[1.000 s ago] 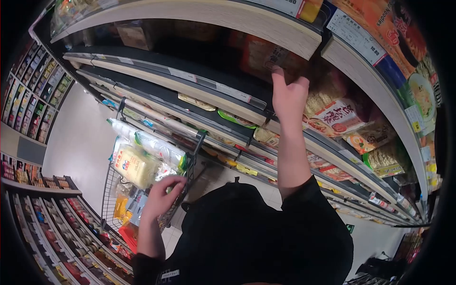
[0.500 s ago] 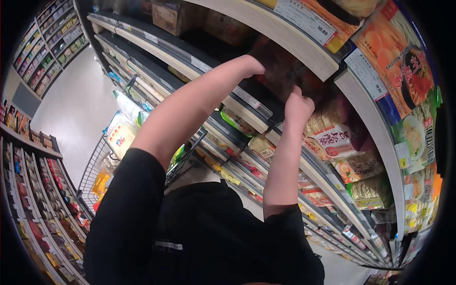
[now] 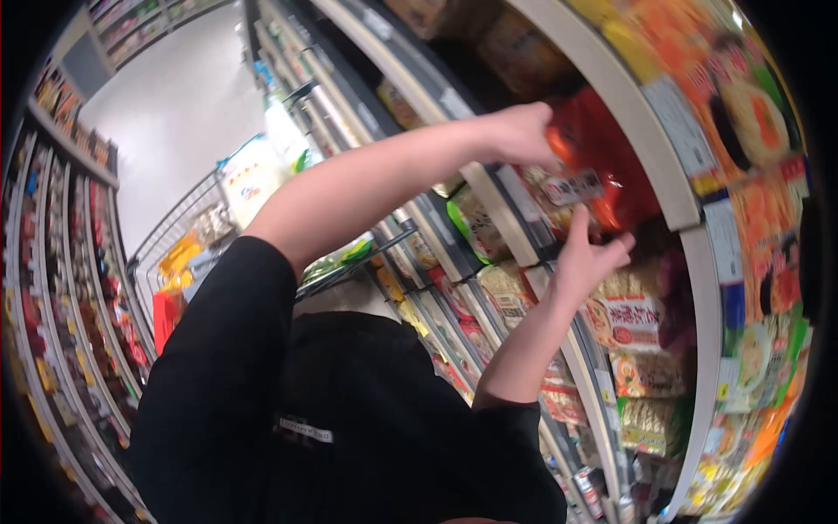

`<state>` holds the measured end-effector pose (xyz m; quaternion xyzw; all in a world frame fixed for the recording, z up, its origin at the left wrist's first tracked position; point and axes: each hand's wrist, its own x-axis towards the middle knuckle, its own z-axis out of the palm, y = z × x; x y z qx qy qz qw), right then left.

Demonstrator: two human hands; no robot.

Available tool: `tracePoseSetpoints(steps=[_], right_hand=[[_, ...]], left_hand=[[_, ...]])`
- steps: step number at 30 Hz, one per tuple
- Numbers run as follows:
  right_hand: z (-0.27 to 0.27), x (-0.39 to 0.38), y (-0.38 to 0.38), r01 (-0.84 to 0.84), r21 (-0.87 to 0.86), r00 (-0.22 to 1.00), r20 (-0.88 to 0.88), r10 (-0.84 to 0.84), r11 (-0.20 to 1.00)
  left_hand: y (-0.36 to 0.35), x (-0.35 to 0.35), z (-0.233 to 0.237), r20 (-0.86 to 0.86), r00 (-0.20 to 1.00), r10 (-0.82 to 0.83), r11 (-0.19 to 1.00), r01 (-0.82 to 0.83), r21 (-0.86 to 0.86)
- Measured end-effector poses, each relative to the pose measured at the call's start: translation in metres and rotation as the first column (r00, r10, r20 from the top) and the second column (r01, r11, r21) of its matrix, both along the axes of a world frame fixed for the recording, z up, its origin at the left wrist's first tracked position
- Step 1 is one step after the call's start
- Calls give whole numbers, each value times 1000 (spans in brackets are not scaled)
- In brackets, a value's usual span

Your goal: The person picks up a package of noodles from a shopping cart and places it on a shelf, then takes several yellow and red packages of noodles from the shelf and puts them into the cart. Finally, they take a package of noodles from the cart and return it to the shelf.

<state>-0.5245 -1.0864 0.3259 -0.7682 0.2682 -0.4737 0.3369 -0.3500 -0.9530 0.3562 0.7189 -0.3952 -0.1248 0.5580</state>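
My left hand (image 3: 525,135) grips the near end of a glossy red food packet (image 3: 602,162) with a pale label. The packet is at the shelf opening, below the upper shelf's edge. My right hand (image 3: 589,262) is at the packet's lower end, thumb up against it and fingers spread apart. Just below that hand lies a white-and-red noodle packet (image 3: 625,316) on the same shelf, with more noodle packets (image 3: 648,375) beyond it. Part of the red packet is hidden behind my left fingers.
A shopping cart (image 3: 179,220) with bagged goods, including a white bag (image 3: 253,179), stands to the left. Large orange noodle packs (image 3: 742,113) hang over the upper shelf edge (image 3: 642,96) at right. Another stocked shelf (image 3: 61,288) lines the far left, across the aisle floor (image 3: 166,79).
The red packet has come out of the shelf's shadow into the light, held by my left hand. My right hand's fingers have spread from a closed shape. The view has turned.
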Motion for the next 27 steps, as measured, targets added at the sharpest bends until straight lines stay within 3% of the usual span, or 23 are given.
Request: tracePoseSetpoints(steps=[2, 4, 6, 8, 10, 11, 12, 13, 16, 17, 20, 21, 23, 24, 25, 27], right_hand=[[-15, 1, -3, -77, -56, 981, 173, 86, 995], [-13, -4, 13, -225, -155, 911, 317, 264, 962], [-15, -4, 28, -249, -209, 871, 378, 313, 946], [-21, -7, 31, -205, -312, 866, 384, 321, 928], [-20, -10, 42, -242, -370, 810, 432, 397, 897], [-14, -14, 50, -309, -405, 773, 420, 475, 861], [-7, -18, 57, -364, -439, 730, 413, 544, 822], [-1, -18, 62, -442, -506, 616, 428, 661, 741], [16, -15, 88, -538, -574, 508, 363, 781, 617], [14, -14, 95, -547, -533, 562, 338, 755, 646], [0, 5, 121, -656, -512, 493, 266, 829, 555], [-8, 7, 137, -695, -429, 532, 232, 814, 577], [-20, 11, 189, -818, -256, 476, 203, 856, 515], [-26, 22, 203, -793, -397, 462, 101, 881, 462], [-35, 25, 224, -871, -310, 364, 113, 924, 381], [-44, 37, 264, -951, -215, 220, 34, 975, 222]], left_hand=[[22, -25, 9, 95, 993, 76, 993, -66, -98], [33, -34, -3, 163, 987, 19, 961, 27, -276], [36, -39, -26, 310, 935, 171, 899, -20, -437], [62, -52, -26, 151, 988, -15, 856, 91, -509], [84, -67, -24, 161, 987, 13, 795, 87, -600], [96, -74, -22, 164, 982, 93, 816, 19, -578], [110, -82, -18, 122, 990, 69, 790, 21, -613], [125, -90, -13, 94, 991, 96, 781, -16, -625], [188, -120, 4, 46, 980, 191, 822, -134, -554], [210, -129, 4, 37, 974, 225, 842, -176, -510], [269, -139, -21, -33, 957, 289, 832, -268, -486], [288, -148, -32, -35, 926, 377, 804, -346, -484], [326, -160, -57, -10, 865, 502, 766, -450, -459], [347, -166, -65, 20, 840, 542, 761, -481, -436], [368, -188, -52, -269, 805, 529, 729, -594, -340], [401, -214, -58, -476, 720, 505, 647, -681, -343]])
